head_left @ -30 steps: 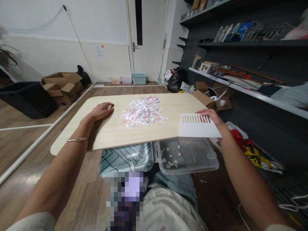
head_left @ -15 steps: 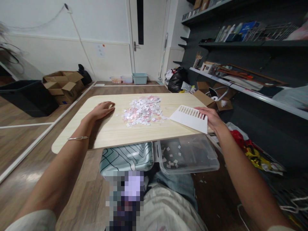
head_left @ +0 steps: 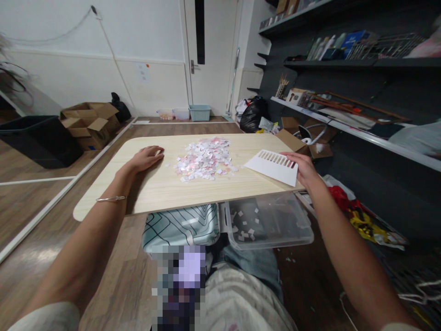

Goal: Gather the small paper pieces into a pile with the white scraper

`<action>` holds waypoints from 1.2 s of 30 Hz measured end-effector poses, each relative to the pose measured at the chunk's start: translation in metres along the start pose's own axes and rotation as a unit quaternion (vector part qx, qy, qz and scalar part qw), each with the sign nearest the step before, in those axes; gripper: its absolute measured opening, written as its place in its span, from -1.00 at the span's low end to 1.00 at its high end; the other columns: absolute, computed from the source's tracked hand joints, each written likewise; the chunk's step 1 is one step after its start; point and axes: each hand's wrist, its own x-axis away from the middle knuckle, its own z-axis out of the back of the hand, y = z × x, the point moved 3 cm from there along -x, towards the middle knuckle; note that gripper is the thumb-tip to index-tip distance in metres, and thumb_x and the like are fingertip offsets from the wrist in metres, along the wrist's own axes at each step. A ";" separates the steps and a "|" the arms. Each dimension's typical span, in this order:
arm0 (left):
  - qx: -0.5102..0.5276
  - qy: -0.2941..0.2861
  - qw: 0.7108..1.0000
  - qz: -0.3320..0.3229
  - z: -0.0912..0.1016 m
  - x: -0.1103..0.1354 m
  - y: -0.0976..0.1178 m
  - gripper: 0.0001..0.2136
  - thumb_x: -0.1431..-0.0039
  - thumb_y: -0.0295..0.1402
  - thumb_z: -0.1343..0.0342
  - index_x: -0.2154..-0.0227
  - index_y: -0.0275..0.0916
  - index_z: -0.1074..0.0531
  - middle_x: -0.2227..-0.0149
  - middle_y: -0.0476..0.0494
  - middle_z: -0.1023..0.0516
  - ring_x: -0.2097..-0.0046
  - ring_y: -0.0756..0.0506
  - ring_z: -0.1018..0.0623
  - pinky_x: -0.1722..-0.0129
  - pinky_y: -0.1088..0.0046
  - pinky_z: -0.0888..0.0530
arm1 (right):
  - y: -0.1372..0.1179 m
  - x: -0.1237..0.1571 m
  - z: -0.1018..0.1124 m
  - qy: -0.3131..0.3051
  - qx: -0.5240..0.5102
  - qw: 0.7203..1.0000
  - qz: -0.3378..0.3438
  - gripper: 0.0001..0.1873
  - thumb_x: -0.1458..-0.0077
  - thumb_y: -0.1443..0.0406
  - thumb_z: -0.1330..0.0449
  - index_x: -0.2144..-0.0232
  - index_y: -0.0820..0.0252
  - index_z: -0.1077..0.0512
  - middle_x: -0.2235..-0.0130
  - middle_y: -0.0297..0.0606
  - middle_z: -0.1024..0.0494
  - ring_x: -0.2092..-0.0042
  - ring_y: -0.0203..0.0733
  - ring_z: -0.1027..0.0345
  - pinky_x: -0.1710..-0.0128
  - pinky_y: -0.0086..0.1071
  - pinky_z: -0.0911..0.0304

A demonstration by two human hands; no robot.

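A heap of small white and pink paper scraps (head_left: pixel 204 159) lies in the middle of a light wooden table (head_left: pixel 165 188). My left hand (head_left: pixel 146 157) rests flat on the tabletop to the left of the heap, fingers stretched out, holding nothing. My right hand (head_left: pixel 300 166) grips a flat white slotted card (head_left: pixel 273 167) at its right edge. The card lies low over the table's right end, its left corner pointing at the heap.
A clear plastic bin (head_left: pixel 272 223) with a few scraps stands under the table's right front edge, beside a patterned cushion (head_left: pixel 181 224). Dark shelves (head_left: pixel 347 124) line the right wall. Cardboard boxes (head_left: pixel 89 122) and a black bin (head_left: pixel 37 140) stand at the left.
My right hand has swung the white card from over the table's front right edge leftward and down onto the tabletop, nearer the scraps. My left hand has stayed put.
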 end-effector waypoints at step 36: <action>-0.009 -0.004 1.000 -0.015 -0.002 -0.003 -0.006 -0.35 -0.32 0.10 0.00 -0.25 -0.23 -0.60 -0.36 -0.35 -0.61 -0.39 -0.41 -0.53 -0.48 0.04 -0.41 | -0.016 0.003 0.011 -0.096 0.091 0.991 0.003 -0.77 0.22 0.17 -0.46 0.43 0.10 -0.77 0.40 -0.19 -0.72 0.47 -0.18 -0.37 0.52 -0.32 -0.12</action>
